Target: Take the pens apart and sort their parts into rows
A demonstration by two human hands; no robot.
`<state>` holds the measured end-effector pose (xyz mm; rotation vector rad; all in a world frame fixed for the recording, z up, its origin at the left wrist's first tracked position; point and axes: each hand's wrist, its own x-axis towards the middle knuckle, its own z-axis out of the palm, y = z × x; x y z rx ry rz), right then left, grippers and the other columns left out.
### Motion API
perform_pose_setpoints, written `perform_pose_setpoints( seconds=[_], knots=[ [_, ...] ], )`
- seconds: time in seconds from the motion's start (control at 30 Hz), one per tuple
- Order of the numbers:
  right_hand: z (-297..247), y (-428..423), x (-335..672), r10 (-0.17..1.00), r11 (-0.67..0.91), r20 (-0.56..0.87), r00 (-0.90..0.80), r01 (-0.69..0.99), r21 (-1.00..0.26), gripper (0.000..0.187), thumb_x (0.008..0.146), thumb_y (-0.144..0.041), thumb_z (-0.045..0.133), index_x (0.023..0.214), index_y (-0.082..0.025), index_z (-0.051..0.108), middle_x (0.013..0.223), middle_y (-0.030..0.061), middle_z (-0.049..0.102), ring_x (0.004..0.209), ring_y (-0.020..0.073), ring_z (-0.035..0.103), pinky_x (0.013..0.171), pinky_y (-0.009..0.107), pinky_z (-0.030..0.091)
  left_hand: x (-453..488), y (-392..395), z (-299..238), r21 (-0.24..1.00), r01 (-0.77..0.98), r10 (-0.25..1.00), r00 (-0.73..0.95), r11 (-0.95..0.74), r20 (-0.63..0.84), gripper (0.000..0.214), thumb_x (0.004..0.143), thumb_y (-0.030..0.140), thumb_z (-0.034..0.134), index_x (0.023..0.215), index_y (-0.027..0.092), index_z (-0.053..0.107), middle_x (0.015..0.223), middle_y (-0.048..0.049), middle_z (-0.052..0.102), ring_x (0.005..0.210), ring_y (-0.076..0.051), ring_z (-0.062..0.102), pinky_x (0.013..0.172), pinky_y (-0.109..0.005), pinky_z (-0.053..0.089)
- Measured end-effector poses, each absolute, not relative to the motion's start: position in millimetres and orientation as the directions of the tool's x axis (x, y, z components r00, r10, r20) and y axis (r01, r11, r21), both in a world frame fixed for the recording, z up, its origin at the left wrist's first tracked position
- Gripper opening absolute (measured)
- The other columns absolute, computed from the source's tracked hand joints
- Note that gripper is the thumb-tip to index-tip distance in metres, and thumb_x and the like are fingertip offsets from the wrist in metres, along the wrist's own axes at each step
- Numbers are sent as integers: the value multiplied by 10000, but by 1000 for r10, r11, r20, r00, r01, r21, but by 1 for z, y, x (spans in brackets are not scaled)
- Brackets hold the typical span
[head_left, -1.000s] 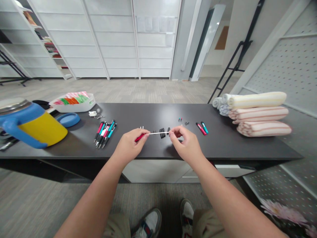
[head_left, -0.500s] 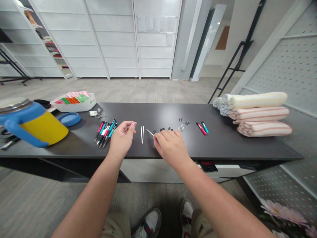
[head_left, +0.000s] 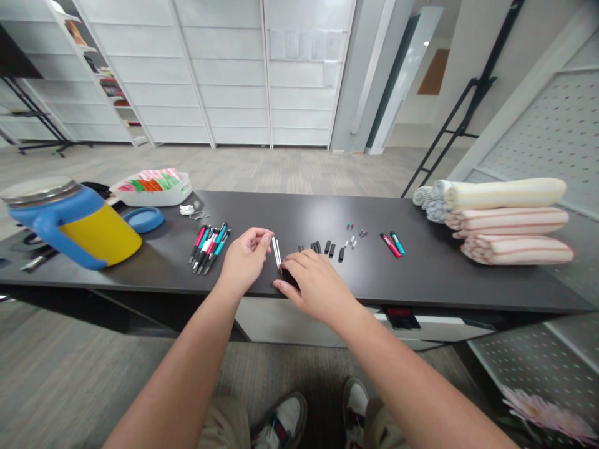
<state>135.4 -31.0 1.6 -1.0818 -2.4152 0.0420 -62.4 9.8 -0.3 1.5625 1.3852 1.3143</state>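
On the dark table several thin white pen refills (head_left: 276, 252) lie side by side between my hands. My left hand (head_left: 246, 260) is closed, thumb pressed to curled fingertips beside the refills' far ends; anything inside the pinch is hidden. My right hand (head_left: 321, 280) rests at the refills' near ends, thumb apart from the fingers, fingertips at the refills. Short black tubular pen grips (head_left: 341, 254) lie just beyond the right hand, partly covered by it. Left of my left hand is a pile of red, teal, white and black pens (head_left: 209, 248).
Tiny pen parts (head_left: 352, 242) and red and teal pen barrels (head_left: 392, 244) lie right. Rolled towels (head_left: 515, 221) are stacked at the right end. A blue-yellow jug (head_left: 93, 227), a blue lid (head_left: 144, 219) and a white basket (head_left: 161, 196) stand left.
My right hand has moved left and laid the refill it held beside the others, its thumb now spread away. The view has shifted slightly, and more black grips show.
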Motion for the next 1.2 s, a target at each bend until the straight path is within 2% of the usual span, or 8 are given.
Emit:
perform_pose_setpoints(
  seconds=[0.2,0.4,0.6,0.77,0.87,0.97,1.1,1.2],
  knots=[
    [3,-30,135,701,701,419,-577,667,-253,347,1023,-483,619,1226,-213,697,1280,110,717,1182,300,591,980,481,470,-61,10,3,907,354,967,-25,-228,253,366,952,523,629,1072,190,723,760,-12,670,648,-148,596,608,-252,464],
    [1,-27,143,733,673,484,-478,611,-417,228,1066,-366,551,1096,-206,711,1095,88,743,1060,247,628,969,419,485,-61,8,4,924,295,963,-40,-245,268,368,956,521,638,1110,194,708,776,-5,674,643,-139,595,607,-247,465],
    [1,-24,147,763,642,510,-397,558,-526,167,1047,-249,544,996,-210,699,977,57,715,943,203,639,893,348,498,-62,5,6,948,121,955,-9,-294,297,368,967,512,661,1153,196,690,963,-71,786,846,-170,674,814,-292,531],
    [4,-23,148,799,599,480,-362,535,-596,156,1032,-251,565,975,-213,704,923,35,697,822,169,632,778,306,491,-63,5,7,962,-73,962,-90,-264,257,383,978,573,629,1095,210,601,1105,-115,807,852,-173,713,834,-321,554],
    [5,-23,147,812,584,462,-357,506,-635,114,989,-310,659,1051,-223,700,963,27,716,803,164,632,759,301,495,-61,3,9,949,-149,960,-75,-279,271,357,984,566,622,1069,231,531,1137,-125,803,925,-194,744,893,-361,560],
    [4,-23,147,823,568,457,-339,455,-686,246,945,-339,727,1162,-234,679,1005,14,734,760,149,626,730,292,498,-57,0,10,944,-181,960,-11,-276,279,336,982,539,644,1046,242,501,1126,-121,805,1018,-220,749,942,-390,548],
    [2,-21,150,848,529,457,-268,434,-729,163,961,-334,697,1096,-244,715,859,-11,716,696,142,616,681,283,475,-54,-2,7,958,-172,964,98,-229,248,323,965,493,700,1036,225,534,1102,-118,808,994,-214,748,948,-378,534],
    [-1,-18,154,885,463,434,-168,416,-783,162,951,-362,699,1044,-236,739,734,-27,664,643,142,587,635,280,447,-55,-1,3,972,-105,968,120,-209,221,323,932,464,753,1039,196,609,1031,-95,807,907,-184,734,880,-321,527]
  ],
)
